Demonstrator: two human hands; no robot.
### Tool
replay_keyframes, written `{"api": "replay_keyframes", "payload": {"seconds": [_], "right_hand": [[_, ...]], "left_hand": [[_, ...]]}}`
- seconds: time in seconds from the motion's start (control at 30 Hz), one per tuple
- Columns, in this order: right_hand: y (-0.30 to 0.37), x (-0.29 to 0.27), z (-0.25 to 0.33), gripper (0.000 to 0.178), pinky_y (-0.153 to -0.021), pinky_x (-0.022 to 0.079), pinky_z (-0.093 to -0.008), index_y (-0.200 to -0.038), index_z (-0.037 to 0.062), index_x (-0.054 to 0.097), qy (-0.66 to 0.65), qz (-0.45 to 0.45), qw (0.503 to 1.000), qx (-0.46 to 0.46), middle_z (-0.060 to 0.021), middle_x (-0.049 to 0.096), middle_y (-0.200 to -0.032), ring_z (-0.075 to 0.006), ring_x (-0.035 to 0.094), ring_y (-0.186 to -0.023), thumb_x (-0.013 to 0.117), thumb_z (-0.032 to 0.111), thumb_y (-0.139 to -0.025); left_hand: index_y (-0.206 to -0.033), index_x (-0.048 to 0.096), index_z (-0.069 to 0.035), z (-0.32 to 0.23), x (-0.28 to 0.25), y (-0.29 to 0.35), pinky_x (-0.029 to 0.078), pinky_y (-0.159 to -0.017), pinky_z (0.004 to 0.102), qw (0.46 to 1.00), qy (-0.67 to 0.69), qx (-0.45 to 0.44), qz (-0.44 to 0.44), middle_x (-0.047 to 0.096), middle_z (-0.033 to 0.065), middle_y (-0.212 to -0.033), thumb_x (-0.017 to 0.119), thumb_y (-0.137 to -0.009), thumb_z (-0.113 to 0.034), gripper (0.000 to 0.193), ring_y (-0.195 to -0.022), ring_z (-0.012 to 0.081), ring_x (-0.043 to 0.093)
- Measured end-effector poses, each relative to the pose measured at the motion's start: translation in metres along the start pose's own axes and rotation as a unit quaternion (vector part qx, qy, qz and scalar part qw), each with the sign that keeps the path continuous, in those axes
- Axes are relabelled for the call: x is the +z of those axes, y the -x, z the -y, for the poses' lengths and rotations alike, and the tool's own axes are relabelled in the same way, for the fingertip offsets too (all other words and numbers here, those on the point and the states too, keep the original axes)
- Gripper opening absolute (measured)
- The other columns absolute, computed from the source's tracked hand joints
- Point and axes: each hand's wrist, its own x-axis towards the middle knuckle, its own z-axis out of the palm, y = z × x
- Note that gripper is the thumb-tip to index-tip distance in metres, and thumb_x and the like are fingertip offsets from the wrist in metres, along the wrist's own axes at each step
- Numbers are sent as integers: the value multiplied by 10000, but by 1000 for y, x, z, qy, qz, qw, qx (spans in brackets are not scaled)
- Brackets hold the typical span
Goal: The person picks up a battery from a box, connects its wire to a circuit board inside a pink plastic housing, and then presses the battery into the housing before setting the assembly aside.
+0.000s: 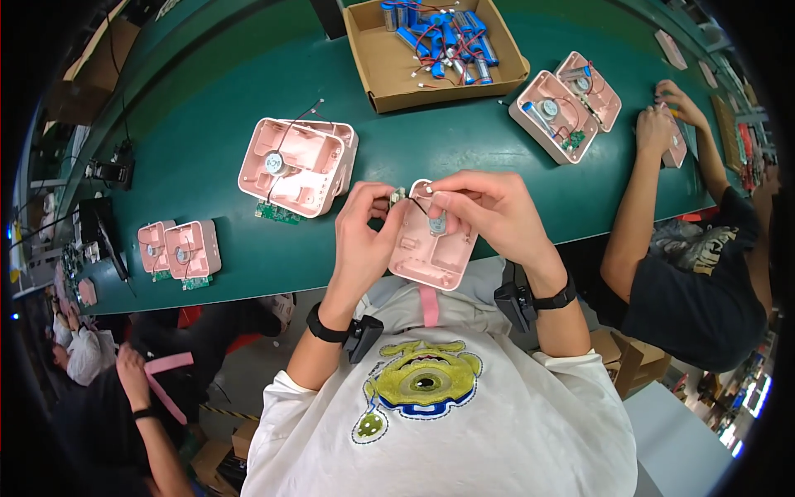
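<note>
Between my hands, over the table's near edge, a pink plastic housing (447, 272) lies tilted with its hollow side up. Inside it sits a round silver part (437, 224), partly covered by my right fingers. My left hand (364, 236) is closed at the housing's left side, pinching a small circuit board (397, 196) between thumb and fingers. A dark wire (419, 206) runs from near the board into the housing. My right hand (495, 211) reaches over the housing's right side, its fingertips closed on a small white plug (429, 189).
A cardboard box (377, 79) of blue cylindrical batteries with wires stands at the back. Stacked pink housings (294, 186) with a green board lie left, two smaller-looking ones (192, 248) farther left. An open pink housing (553, 116) lies right, near a co-worker's hands (656, 128).
</note>
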Motion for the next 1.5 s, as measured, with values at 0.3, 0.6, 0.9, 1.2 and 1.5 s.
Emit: {"api": "replay_keyframes", "payload": {"seconds": [0.3,0.6,0.9,1.2,1.5], "right_hand": [[7,0,1,102,-609,510,-215,-1035,-61,761,-6,-61,997,45,-80,773,-933,-54,646,-724,751,5,-958],[-4,13,-12,123,-603,520,-307,-960,-8,756,364,-135,908,-159,-82,680,-823,-174,659,-652,803,13,-848],[-12,23,-22,51,-637,531,-402,-869,8,712,412,-149,879,-187,-103,625,-796,-274,668,-708,754,-6,-842],[-13,25,-23,78,-640,530,-407,-854,-1,702,412,-142,880,-190,-108,617,-793,-280,665,-715,737,-45,-801],[-13,27,-25,84,-640,530,-412,-851,-7,700,419,-148,868,-221,-111,610,-787,-297,658,-725,733,-55,-791]], "left_hand": [[-1075,685,70,-5,8,-12,596,-728,291,999,23,-28,6,677,102,-1000,751,-952,-11,161,-838,154,707],[-1110,712,77,-6,15,-10,596,-706,281,999,46,-24,-10,680,104,-1007,775,-938,-14,205,-828,148,694],[-1122,743,50,-18,16,-8,571,-661,290,990,-90,101,-36,679,110,-961,792,-888,16,242,-754,173,673],[-1108,745,49,-20,13,-8,559,-649,288,988,-101,113,-18,680,102,-951,804,-876,16,242,-728,166,655],[-1105,745,46,-18,10,-10,556,-644,287,991,-85,102,-11,686,102,-944,804,-874,20,240,-721,163,652]]}}
